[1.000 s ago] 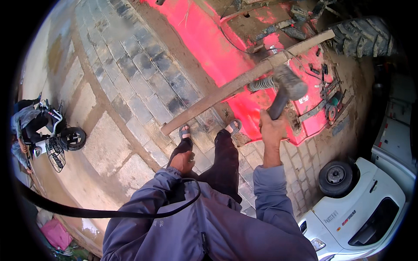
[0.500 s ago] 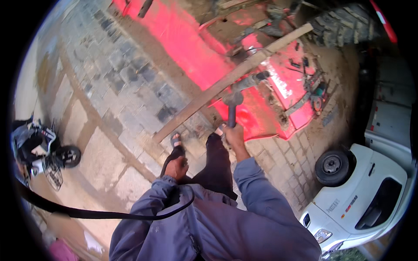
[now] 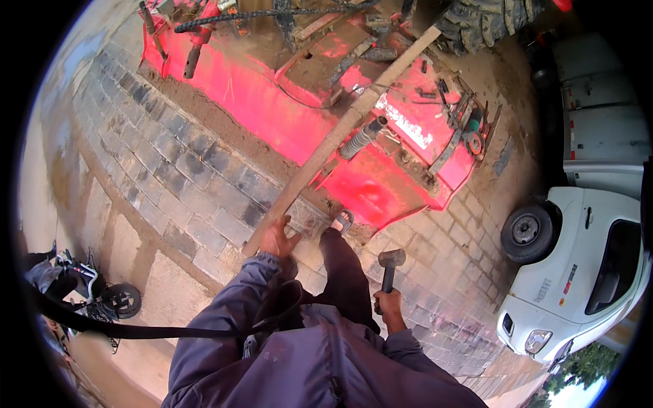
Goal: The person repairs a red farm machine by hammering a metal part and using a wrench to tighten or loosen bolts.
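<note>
One hammer [image 3: 390, 268], presumably head-heavy and rigid, is gripped by the right hand [image 3: 390, 302], suitably low on its handle [image 3: 388, 280]. Left hand [image 3: 275, 239], spread-fingered, is at the long bar [image 3: 335, 144].

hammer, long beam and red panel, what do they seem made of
Hammer: dull brownish-grey head, probably worn steel; the dark handle could be rubber, plastic or painted metal.
Long beam: brown and matte; wood or rusty steel, the look leaves it open.
Red panel: probably painted sheet metal, shiny in spots, dirt-smeared elsewhere.
</note>
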A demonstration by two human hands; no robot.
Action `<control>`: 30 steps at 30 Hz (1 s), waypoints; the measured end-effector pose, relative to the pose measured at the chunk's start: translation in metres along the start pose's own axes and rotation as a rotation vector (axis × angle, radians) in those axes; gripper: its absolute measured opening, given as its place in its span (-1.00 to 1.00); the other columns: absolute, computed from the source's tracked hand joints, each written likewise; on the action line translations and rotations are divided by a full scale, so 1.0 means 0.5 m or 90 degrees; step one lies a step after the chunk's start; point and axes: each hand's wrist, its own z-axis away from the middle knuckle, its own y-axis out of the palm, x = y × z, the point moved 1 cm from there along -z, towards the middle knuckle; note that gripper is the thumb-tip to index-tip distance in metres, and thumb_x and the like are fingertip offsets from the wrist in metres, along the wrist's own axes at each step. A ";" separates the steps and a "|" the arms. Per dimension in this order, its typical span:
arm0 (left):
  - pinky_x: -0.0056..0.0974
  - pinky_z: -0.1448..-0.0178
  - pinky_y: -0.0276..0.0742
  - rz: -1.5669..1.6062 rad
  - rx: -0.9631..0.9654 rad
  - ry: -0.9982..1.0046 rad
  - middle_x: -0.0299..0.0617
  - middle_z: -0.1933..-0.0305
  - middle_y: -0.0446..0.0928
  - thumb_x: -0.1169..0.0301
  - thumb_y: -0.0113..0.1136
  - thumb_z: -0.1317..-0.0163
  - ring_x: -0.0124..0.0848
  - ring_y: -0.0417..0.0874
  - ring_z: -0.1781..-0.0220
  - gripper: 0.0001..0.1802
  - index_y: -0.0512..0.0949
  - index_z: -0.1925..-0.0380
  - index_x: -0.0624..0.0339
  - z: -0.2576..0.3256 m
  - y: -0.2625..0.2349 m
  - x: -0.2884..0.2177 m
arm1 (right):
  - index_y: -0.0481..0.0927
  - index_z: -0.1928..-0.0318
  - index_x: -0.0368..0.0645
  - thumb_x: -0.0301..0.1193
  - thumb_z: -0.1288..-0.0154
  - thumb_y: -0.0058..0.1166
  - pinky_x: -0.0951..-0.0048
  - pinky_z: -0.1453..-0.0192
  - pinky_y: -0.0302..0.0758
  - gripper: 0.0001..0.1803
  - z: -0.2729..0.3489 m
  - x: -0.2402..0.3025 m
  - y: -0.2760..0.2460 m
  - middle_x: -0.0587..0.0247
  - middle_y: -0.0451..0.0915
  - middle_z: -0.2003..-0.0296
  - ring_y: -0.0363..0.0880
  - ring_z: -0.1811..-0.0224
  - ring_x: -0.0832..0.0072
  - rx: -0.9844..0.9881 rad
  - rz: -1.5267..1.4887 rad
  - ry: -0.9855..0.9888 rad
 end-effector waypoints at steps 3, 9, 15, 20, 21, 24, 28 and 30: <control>-0.10 0.02 0.50 -0.012 -0.089 0.043 0.08 0.15 0.57 0.19 0.36 0.08 -0.02 0.59 0.08 -0.44 0.49 0.11 0.31 -0.075 0.001 -0.015 | 0.37 0.51 -0.23 -0.56 -0.01 0.08 0.33 0.72 0.32 -0.87 -0.004 -0.006 0.005 0.23 0.36 0.73 0.36 0.79 0.44 0.071 -0.110 0.078; -0.18 0.06 0.51 0.021 -0.139 -0.033 0.03 0.19 0.58 0.21 0.37 0.05 -0.10 0.62 0.14 -0.47 0.49 0.13 0.32 -0.122 0.021 -0.013 | 0.43 0.40 -0.18 -0.50 -0.14 0.03 0.51 0.63 0.32 -0.95 -0.108 0.050 0.095 0.33 0.38 0.62 0.33 0.69 0.59 0.265 -0.465 0.239; -0.30 0.04 0.50 0.152 -0.107 -0.097 -0.09 0.20 0.57 0.36 0.28 -0.14 -0.35 0.60 0.14 -0.60 0.48 0.05 0.33 -0.086 0.014 -0.008 | 0.46 0.36 -0.07 -0.45 -0.23 0.04 0.59 0.55 0.33 -0.95 -0.267 0.026 0.165 0.45 0.38 0.57 0.35 0.63 0.68 0.390 -0.771 0.381; -0.36 0.01 0.47 0.243 -0.106 -0.186 -0.15 0.15 0.55 0.42 0.22 -0.19 -0.44 0.56 0.12 -0.65 0.47 0.04 0.32 -0.009 0.016 0.002 | 0.44 0.40 -0.13 -0.49 -0.22 0.00 0.61 0.55 0.33 -0.95 -0.362 0.089 0.314 0.45 0.37 0.58 0.34 0.62 0.71 0.465 -0.859 0.369; -0.37 0.01 0.45 0.225 -0.096 -0.211 -0.16 0.13 0.54 0.44 0.20 -0.20 -0.44 0.54 0.11 -0.66 0.46 0.03 0.30 0.003 0.022 -0.004 | 0.44 0.40 -0.14 -0.52 -0.21 -0.02 0.61 0.57 0.31 -0.96 -0.367 0.122 0.353 0.44 0.37 0.58 0.33 0.63 0.72 0.486 -0.897 0.376; -0.39 -0.02 0.42 0.194 -0.149 -0.289 -0.17 0.13 0.54 0.46 0.18 -0.21 -0.45 0.53 0.09 -0.68 0.47 0.04 0.32 0.068 0.019 0.008 | 0.40 0.34 -0.16 -0.56 -0.19 -0.06 0.63 0.61 0.25 -0.96 -0.279 0.279 0.435 0.43 0.32 0.57 0.26 0.66 0.74 0.890 -0.891 0.434; -0.38 -0.03 0.42 0.163 -0.184 -0.331 -0.15 0.14 0.55 0.47 0.15 -0.24 -0.43 0.53 0.08 -0.71 0.47 0.06 0.36 0.080 0.014 -0.004 | 0.41 0.28 -0.19 -0.55 -0.21 -0.06 0.63 0.70 0.20 -0.93 -0.302 0.256 0.400 0.40 0.32 0.55 0.24 0.73 0.75 0.913 -0.740 0.243; -0.36 -0.04 0.43 0.160 -0.192 -0.363 -0.13 0.14 0.55 0.47 0.15 -0.24 -0.42 0.54 0.08 -0.71 0.47 0.07 0.37 0.117 0.006 -0.010 | 0.44 0.33 -0.19 -0.53 -0.23 -0.07 0.62 0.71 0.19 -0.97 -0.300 0.211 0.372 0.41 0.34 0.56 0.24 0.74 0.75 0.831 -0.750 0.350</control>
